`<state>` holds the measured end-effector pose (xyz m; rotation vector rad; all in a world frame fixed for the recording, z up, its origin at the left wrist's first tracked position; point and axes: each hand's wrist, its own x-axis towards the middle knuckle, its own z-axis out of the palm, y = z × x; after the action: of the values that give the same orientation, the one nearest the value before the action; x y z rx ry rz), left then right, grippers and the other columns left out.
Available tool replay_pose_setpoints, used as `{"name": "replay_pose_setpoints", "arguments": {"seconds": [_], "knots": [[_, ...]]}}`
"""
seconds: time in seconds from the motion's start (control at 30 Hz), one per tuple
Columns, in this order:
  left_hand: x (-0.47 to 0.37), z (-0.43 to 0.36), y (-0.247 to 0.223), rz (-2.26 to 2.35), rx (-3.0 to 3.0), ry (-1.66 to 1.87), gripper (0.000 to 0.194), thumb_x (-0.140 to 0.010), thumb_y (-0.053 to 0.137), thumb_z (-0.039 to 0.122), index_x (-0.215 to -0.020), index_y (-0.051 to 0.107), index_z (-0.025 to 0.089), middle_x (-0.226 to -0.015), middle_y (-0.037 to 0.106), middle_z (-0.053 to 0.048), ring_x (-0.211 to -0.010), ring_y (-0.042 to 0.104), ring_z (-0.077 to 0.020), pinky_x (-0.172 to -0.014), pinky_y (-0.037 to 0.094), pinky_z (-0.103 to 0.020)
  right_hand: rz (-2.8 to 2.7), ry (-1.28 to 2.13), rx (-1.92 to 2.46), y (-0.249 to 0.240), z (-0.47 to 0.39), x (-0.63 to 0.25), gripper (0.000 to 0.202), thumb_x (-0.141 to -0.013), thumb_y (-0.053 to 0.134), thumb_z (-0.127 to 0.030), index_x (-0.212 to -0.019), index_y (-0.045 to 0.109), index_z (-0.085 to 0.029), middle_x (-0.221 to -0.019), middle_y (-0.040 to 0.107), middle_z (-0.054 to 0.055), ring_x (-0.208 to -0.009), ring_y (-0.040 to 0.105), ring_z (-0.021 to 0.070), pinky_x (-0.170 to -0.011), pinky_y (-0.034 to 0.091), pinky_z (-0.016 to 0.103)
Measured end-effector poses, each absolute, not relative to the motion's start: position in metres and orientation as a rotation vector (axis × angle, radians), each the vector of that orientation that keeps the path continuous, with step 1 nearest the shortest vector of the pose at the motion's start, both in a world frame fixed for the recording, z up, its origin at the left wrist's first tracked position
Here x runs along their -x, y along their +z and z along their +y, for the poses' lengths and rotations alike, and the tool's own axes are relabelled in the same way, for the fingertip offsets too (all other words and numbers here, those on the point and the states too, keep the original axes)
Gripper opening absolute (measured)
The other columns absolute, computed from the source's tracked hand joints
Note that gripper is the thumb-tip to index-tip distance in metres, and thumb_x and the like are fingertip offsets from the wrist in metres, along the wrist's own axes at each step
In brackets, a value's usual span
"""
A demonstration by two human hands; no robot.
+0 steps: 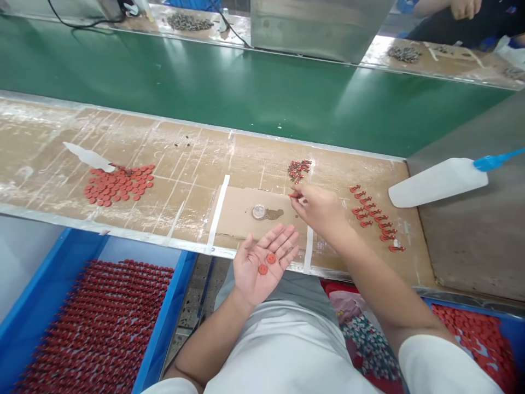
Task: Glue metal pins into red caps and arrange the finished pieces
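My left hand is palm up with its fingers stretched out, below the cardboard sheet. Two round red discs with small holes lie loose on its palm. My right hand pinches a small red piece between thumb and fingertips, over the sheet's upper right; the fingers hide most of it. Just above it lies a pile of small red-and-metal parts. A small round clear dish sits on the cardboard beside a wet brown patch.
Red discs with upright metal parts stand in slanting rows at right, near a tilted white squeeze bottle. Loose red discs lie at left. A blue bin holds rows of red pieces. A green belt runs behind; a person's hand shows beyond.
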<state>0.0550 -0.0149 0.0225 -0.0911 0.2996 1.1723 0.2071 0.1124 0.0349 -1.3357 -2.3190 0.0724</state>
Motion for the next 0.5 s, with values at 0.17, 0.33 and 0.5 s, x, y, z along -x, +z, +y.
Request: {"name": "replay_pose_setpoints", "arguments": {"seconds": [0.17, 0.33, 0.5], "knots": [[-0.036, -0.022, 0.033, 0.316, 0.063, 1.248, 0.061, -0.088, 0.034, 0.053, -0.124, 0.056, 0.009, -0.14, 0.049, -0.018, -0.136, 0.036, -0.0314, -0.114, 0.023, -0.047, -2.593, 0.071, 1.447, 0.031, 0.173, -0.152, 0.028, -0.084, 0.046, -0.016, -0.105, 0.065, -0.016, -0.097, 0.071, 0.011, -0.089, 0.064, 0.0257, -0.072, 0.043, 0.032], [-0.015, -0.031, 0.039, 0.364, 0.044, 1.359, 0.056, -0.087, 0.039, 0.051, -0.119, 0.06, 0.01, -0.136, 0.052, -0.018, -0.134, 0.04, -0.0311, -0.112, 0.027, -0.046, -2.788, 0.087, 1.328, 0.021, 0.208, -0.094, 0.032, -0.083, 0.044, -0.014, -0.105, 0.066, -0.013, -0.103, 0.068, 0.015, -0.094, 0.061, 0.0269, -0.075, 0.041, 0.032], [0.006, -0.043, 0.039, 0.35, 0.087, 1.465, 0.054, -0.087, 0.04, 0.05, -0.116, 0.062, 0.009, -0.132, 0.056, -0.019, -0.13, 0.044, -0.0311, -0.111, 0.028, -0.046, -2.943, 0.183, 1.07, 0.016, 0.222, -0.044, 0.033, -0.089, 0.039, -0.019, -0.108, 0.065, -0.012, -0.111, 0.064, 0.015, -0.1, 0.057, 0.0232, -0.082, 0.039, 0.031]]}}
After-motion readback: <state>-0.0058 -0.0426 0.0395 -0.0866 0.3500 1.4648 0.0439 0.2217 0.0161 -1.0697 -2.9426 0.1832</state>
